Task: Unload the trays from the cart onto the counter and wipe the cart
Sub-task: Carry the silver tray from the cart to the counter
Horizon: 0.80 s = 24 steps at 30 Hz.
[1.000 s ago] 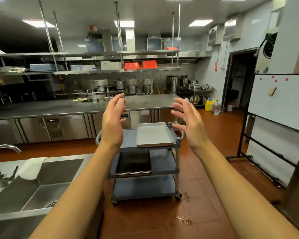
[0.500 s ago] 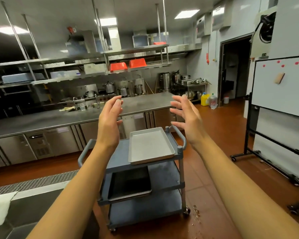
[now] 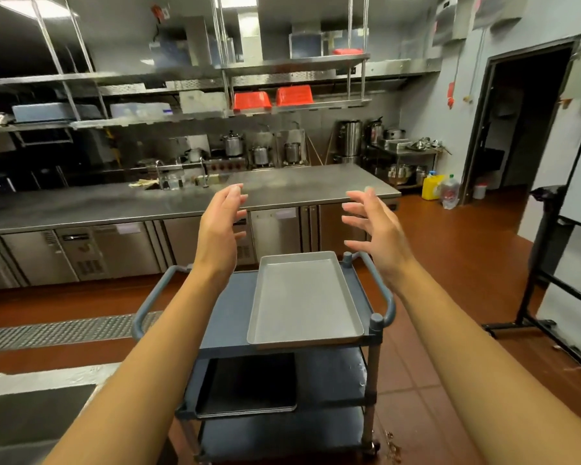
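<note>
A blue three-shelf cart [image 3: 230,313] stands on the red floor just in front of me. A silver tray [image 3: 302,298] lies on the right half of its top shelf. A dark tray [image 3: 249,385] lies on the middle shelf. My left hand [image 3: 220,229] and my right hand [image 3: 374,229] are both raised above the cart's far end, fingers spread, palms facing each other, holding nothing. Beyond the cart runs a long steel counter [image 3: 114,204].
A steel sink counter [image 3: 31,397] sits at my lower left, and a floor drain grate [image 3: 57,330] runs left of the cart. A whiteboard on a black wheeled stand [image 3: 544,263] is at the right. A wet patch [image 3: 393,446] marks the floor by the cart's front right wheel.
The view has closed in on the cart, which looms larger and lower in frame. The sink has slid out to the lower left. Both hands keep their raised, spread pose.
</note>
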{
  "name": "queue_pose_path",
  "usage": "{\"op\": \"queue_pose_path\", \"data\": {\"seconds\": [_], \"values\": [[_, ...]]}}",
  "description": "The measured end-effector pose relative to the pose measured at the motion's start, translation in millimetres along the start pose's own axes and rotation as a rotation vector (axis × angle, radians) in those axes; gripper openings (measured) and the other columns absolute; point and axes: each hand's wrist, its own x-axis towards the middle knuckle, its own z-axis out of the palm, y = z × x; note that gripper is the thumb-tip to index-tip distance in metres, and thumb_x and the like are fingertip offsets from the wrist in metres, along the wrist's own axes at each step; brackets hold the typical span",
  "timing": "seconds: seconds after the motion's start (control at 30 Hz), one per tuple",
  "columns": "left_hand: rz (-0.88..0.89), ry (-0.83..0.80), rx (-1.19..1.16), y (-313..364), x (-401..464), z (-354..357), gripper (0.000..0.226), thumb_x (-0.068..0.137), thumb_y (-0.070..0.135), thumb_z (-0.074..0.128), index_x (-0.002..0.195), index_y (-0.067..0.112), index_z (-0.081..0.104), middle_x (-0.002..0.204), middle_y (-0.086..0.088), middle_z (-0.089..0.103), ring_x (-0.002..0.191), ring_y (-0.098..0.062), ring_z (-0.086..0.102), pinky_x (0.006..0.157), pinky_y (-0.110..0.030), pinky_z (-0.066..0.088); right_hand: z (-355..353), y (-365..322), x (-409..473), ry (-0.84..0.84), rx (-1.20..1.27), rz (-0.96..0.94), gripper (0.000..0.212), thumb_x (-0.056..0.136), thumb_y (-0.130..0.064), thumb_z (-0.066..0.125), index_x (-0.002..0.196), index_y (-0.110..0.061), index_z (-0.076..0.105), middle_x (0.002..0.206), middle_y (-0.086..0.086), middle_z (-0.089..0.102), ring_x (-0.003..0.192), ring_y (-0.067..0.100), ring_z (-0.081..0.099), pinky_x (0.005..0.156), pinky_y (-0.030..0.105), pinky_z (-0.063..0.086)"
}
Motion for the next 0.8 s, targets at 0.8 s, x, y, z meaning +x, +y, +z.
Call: {"op": "queue_pose_path", "data": {"seconds": [0.8], "values": [[-0.410,-0.190,0.102,-333,337,44,0.047,0.105,0.054,0.037,0.134,0.025,0.060,0.130,0.004,0.064,0.121,-0.022,0.059,0.100,-0.051,0.051,82,266,343,0.126,-0.108,0.446,0.043,0.110,-0.041,0.038,0.141,-0.017,0.055,0.141,0.006,0.058,0.127,0.025,0.058,0.088,0.039,0.055]]}}
